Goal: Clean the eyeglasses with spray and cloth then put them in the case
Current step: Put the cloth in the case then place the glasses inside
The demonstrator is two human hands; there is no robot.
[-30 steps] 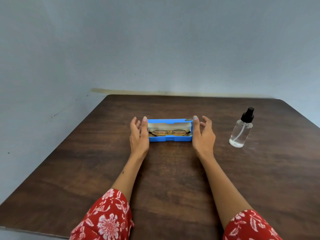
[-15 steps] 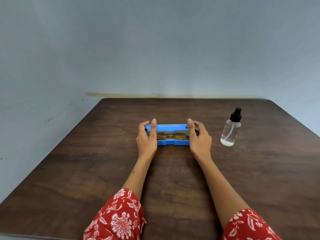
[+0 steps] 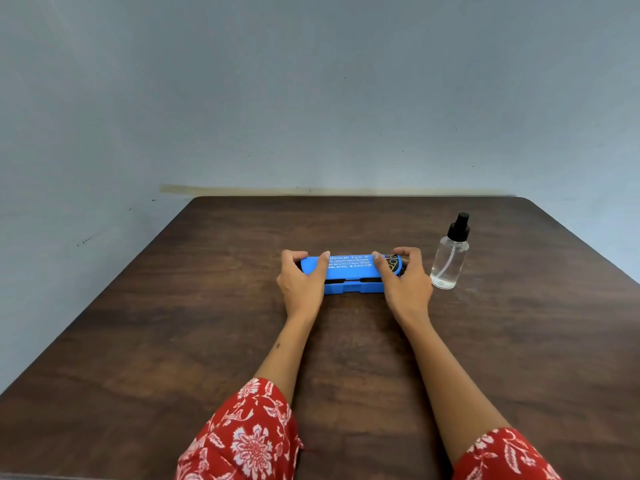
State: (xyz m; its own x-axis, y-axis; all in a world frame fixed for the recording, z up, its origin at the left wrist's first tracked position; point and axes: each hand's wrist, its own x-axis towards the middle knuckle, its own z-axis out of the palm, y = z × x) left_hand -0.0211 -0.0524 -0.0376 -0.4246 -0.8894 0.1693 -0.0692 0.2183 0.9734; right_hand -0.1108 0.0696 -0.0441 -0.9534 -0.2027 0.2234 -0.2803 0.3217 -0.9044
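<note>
Since half a second earlier, the blue case [image 3: 349,273] lid had dropped nearly shut. Left hand [image 3: 302,282] and right hand [image 3: 403,284] gripped its ends, the spray bottle [image 3: 450,258] just right of the case.

A dark wood-grain surface [image 3: 207,341] with rounded far corners stands against a plain pale blue-grey wall [image 3: 311,98]. A yellowish smear runs along the wall just above the surface's far edge. Light is soft and even.

Both ends of the case [image 3: 349,271] are covered by the fingers [image 3: 294,255]; its small white lettering is unreadable. Sleeves [image 3: 242,438] at six o'clock are cut off.
</note>
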